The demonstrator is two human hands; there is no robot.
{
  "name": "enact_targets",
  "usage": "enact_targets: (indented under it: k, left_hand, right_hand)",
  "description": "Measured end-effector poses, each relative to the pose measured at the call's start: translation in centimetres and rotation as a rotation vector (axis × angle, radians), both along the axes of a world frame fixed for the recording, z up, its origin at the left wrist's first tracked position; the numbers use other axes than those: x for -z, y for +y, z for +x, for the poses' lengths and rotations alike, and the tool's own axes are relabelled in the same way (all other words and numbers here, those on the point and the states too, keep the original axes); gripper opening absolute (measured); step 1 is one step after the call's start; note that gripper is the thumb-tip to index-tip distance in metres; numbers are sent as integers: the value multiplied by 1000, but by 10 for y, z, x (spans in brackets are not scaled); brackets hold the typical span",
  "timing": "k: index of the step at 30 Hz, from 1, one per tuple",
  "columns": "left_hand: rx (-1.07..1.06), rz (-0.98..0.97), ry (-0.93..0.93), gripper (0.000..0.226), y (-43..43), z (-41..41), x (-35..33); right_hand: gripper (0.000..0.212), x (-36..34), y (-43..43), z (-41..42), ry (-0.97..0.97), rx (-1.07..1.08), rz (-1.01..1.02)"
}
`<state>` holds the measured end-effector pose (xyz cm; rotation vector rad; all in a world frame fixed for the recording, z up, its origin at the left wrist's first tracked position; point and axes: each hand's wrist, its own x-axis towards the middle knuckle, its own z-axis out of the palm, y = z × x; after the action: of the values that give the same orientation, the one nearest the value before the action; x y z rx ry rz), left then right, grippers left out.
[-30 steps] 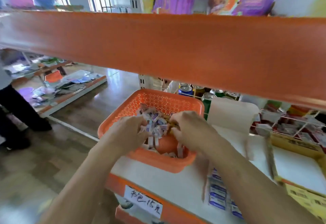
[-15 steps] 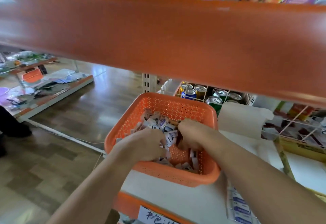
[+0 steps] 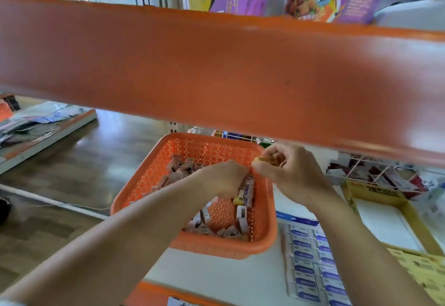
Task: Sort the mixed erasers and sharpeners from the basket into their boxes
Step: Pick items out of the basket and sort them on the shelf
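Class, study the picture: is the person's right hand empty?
No. The right hand pinches a small yellowish piece above the far right corner of the orange basket.

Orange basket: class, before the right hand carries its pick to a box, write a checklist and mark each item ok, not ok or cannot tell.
1. Right hand grips its small pieces: ok.
2. Kind of pieces held is known: cannot tell, mostly hidden.
3. Left hand clear of the pile: not ok, it rests among the pieces in the basket.
4. Tray of blue-labelled packs lies uncovered beside the basket: ok.
5. Yellow box has room: ok, white floor shows.
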<state>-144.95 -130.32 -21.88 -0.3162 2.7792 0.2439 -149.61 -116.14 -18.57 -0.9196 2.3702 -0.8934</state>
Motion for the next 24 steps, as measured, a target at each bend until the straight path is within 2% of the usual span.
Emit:
enact_targets:
  k: [2,5,9,12,16,20,24]
  left_hand:
    - [3,13,20,28,4,-9,2]
    - [-39,9,33,8,9,-15,11]
    - [-155,73,110,41,10,-15,26]
    - [-235,114,83,63,13,-11,24]
    - [-294,113,63,63,17,-10,20]
    - [-226,58,-6,79,14,-2,11]
    - [-116,17,-32,69,19,7,-2]
  right_hand:
    - [31,10,17,-6,-3,112,-94]
    - [52,16,34,-4,-53,249,-133]
    - [33,19,41,-1,-36,277,-306]
    - [21,23,40,3,-48,277,-362]
    - [19,27,44,6,-56,251,-383]
    - [20,27,55,5,-35,254,-358]
    - [17,29,64,2,-64,249,-356]
